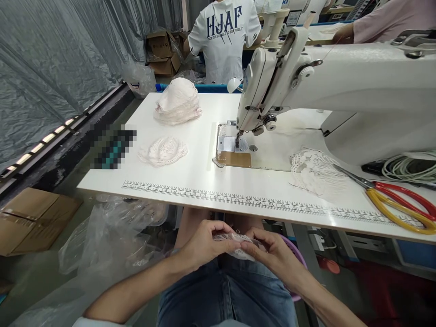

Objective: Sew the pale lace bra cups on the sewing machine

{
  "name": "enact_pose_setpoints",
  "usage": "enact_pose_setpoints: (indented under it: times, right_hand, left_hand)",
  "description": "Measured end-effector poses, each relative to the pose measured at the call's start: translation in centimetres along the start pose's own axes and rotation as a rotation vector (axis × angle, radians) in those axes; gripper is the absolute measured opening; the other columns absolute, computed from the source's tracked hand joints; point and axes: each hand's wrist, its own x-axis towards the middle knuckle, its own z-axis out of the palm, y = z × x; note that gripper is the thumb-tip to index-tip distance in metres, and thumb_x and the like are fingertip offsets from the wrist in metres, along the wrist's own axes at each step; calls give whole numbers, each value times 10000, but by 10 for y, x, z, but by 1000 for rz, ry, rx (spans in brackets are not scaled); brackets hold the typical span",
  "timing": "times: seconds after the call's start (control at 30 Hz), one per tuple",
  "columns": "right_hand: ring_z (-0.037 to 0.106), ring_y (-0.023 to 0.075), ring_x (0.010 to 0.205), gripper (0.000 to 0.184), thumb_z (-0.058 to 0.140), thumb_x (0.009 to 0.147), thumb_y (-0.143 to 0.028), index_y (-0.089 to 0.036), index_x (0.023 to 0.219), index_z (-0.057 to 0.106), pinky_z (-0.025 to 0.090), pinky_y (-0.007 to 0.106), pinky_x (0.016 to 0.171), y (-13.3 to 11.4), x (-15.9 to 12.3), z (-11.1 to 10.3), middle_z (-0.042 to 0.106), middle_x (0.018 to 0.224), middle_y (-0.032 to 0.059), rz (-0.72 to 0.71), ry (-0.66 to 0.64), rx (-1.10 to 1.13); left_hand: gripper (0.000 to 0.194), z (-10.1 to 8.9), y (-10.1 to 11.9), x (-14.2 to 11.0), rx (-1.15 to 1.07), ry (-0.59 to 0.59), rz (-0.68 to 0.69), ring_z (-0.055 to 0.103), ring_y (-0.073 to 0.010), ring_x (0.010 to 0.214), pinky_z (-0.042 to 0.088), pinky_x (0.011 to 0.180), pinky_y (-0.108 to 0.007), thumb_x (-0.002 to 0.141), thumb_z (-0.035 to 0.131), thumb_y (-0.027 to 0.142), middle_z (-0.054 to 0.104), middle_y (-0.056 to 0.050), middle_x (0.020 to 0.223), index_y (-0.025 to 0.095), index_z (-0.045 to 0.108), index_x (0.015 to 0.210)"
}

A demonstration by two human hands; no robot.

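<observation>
Over my lap, below the table's front edge, both hands hold a piece of white lace fabric (242, 253). My left hand (211, 240) pinches its left side between thumb and fingers. On the other side my right hand (267, 247) grips it, the two thumb tips nearly meeting in the middle. Part of the lace is hidden behind the fingers. Ahead of my hands stands a white sewing machine (357, 77), its presser foot (237, 140) over the metal needle plate. Flat lace pieces (163, 151) lie left of the needle, and more lace pieces (313, 170) lie to its right.
A stack of white fabric cups (179, 101) sits at the table's back left. Scissors with red and yellow handles (398, 195) lie at the right, by a coiled cable (410, 165). A printed ruler (218, 196) runs along the front edge. A person (225, 41) sits beyond the table.
</observation>
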Motion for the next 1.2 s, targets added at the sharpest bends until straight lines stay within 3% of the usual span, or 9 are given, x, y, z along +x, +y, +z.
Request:
enact_pose_setpoints:
  times: [0.13,0.27,0.37,0.5,0.63,0.77,0.83,1.03,1.2]
  right_hand:
    - [314,83,525,406,534,812,-530,-170,631,479,258,217,476,-8,2,1,368,567,-44,-28,-30,35]
    - [325,89,534,422,488,842,-511,-176,595,419,274,220,484,-30,17,-3,353,562,-40,-163,-58,-14]
    - [338,89,501,432,431,874,-486,-183,570,387,269,222,467,-47,41,-16,359,524,-41,-260,-12,-197]
    - [458,118,471,400,390,911,-372,-183,564,453,315,233,472,-57,74,-50,488,490,-10,-323,97,-617]
    - [519,133,488,229,357,925,-230,-178,808,547,330,234,442,-55,91,-88,597,653,32,-588,365,-990]
    - [603,173,791,333,297,906,-56,-174,1104,538,431,255,547,-59,109,-108,623,1071,107,-980,335,-1227]
    - [592,194,860,356,310,896,-29,-163,1124,547,445,290,595,-61,120,-113,615,1127,101,-1080,299,-1313]
    - [575,205,916,349,310,912,-58,-130,1155,551,411,321,657,-58,132,-114,638,1086,104,-1023,244,-1277]
    - [568,203,956,388,252,932,-66,-147,1123,580,381,319,648,-55,132,-108,647,1093,77,-1005,278,-1248]
  left_hand:
    - [208,-7,17,-4,90,64,43,539,-129,624,399,574,-209,706,665,319,624,-32,664,112,668,719]
    - [152,-32,70,2,368,60,191,558,-138,653,405,590,-207,711,642,283,644,-24,688,133,667,713]
    - [157,-55,116,35,622,-24,303,566,-147,667,392,579,-209,700,642,297,653,-21,703,145,676,701]
    - [126,-77,153,109,902,-109,323,545,-145,616,346,533,-217,648,667,267,637,-13,647,142,681,653]
    - [135,-82,154,168,943,-136,325,553,-147,628,343,520,-212,647,674,276,639,-14,643,142,680,643]
    - [165,-78,153,188,965,-183,303,570,-143,661,366,524,-202,677,672,302,651,-16,699,142,686,716]
    - [143,-77,157,192,984,-213,298,578,-139,683,380,539,-198,678,680,281,657,-11,727,145,685,721]
    - [168,-79,169,206,1085,-179,274,574,-130,639,380,512,-201,640,733,311,641,14,677,167,672,703]
    - [162,-76,160,204,1208,219,374,520,-150,634,386,614,-284,794,601,226,585,-7,658,147,593,653]
